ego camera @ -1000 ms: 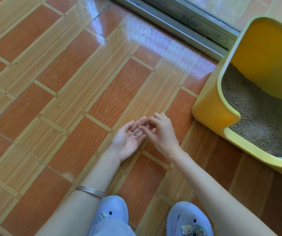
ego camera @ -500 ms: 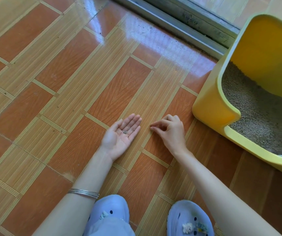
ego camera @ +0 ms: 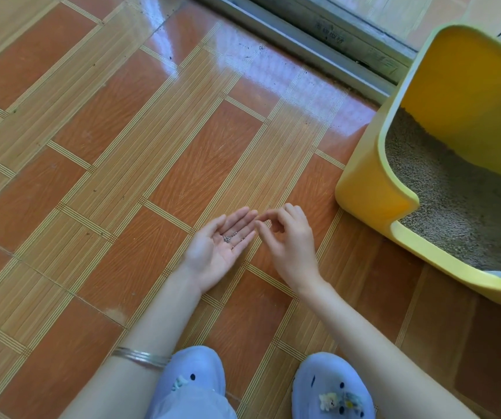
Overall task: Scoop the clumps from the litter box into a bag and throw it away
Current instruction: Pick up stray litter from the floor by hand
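Kneeling over the tiled floor (ego camera: 122,146), as the head view has it, the person holds the left hand (ego camera: 216,249) palm up with fingers straight and together, a few grey litter grains (ego camera: 230,237) lying loose on them. The right hand (ego camera: 288,246) is just beside those fingertips, its outer fingers curled and its thumb and forefinger drawn close. Whether a grain sits between them is too small to tell. The yellow litter box (ego camera: 373,189) stands to the right, apart from both hands, with grey litter (ego camera: 454,213) spread inside. No scoop or bag shows here, and no clump can be made out in the litter.

This looks like tidying stray grains, so the scooping itself seems not yet begun. The risk is plain: the flat palm gives the grains no wall, so a tilt on the way to the box would roll them back onto the glossy tiles, where they are hard to spot.
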`<state>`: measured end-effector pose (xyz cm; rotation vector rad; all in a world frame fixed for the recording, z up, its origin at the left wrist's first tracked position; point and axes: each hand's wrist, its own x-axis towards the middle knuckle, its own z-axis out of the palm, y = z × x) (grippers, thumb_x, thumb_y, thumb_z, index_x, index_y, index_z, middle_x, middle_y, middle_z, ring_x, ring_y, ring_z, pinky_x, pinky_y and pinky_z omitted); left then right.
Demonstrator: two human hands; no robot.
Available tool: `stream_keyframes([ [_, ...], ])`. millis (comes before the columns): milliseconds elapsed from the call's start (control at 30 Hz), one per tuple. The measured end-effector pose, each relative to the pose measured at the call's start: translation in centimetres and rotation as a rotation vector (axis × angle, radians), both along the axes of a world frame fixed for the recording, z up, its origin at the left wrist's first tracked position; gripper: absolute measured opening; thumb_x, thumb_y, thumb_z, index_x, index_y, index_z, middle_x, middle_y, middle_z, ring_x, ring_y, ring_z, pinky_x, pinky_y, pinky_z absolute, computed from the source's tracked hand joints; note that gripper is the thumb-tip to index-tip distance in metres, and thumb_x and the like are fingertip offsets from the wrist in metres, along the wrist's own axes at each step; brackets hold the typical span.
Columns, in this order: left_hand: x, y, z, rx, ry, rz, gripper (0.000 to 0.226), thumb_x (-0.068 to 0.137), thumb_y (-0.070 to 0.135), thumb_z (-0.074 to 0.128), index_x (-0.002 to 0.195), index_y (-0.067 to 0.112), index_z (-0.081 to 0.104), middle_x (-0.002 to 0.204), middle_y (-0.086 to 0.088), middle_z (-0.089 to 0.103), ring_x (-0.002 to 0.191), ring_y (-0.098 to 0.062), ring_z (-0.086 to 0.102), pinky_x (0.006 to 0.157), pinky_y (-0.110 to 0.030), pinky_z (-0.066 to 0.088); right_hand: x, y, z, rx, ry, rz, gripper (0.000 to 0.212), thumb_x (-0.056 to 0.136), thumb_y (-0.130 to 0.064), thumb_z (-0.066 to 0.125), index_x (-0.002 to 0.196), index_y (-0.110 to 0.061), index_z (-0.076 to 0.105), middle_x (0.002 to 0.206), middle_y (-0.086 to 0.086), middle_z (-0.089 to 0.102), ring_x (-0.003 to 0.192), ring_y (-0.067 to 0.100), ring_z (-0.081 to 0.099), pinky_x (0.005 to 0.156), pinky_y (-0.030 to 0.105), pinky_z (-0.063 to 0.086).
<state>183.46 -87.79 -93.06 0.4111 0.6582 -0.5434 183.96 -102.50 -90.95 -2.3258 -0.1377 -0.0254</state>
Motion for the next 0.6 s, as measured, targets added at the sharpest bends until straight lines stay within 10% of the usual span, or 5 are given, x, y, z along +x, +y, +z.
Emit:
stream_keyframes([
  [233,-1.3,-2.0,0.8,-0.065,0.021,-0.036,0.040,0.089,0.017,0.043,0.116,-0.005,0.063,0.125,-0.021,0.061,0.116,-0.030,0.059,0.101,-0.040,0.044,-2.3,-3.1,0.1,0.180,0.134,-0.165,0.008,0.084,-0.021,0.067,0.090,-0.025,0.071,0.071,-0.012,0.052,0.072,0.006,0.044,0.069,0.017,0.036],
  [600,-1.3,-1.5,0.0,-0.036,0.051,-0.013,0.039,0.098,0.017,0.036,0.110,-0.004,0.066,0.123,-0.020,0.062,0.113,-0.029,0.062,0.099,-0.043,0.048,-3.9,-10.9,-2.1,-0.064,0.148,-0.425,0.011,0.082,-0.016,0.069,0.092,-0.018,0.073,0.081,0.003,0.060,0.073,0.015,0.056,0.068,0.022,0.043],
])
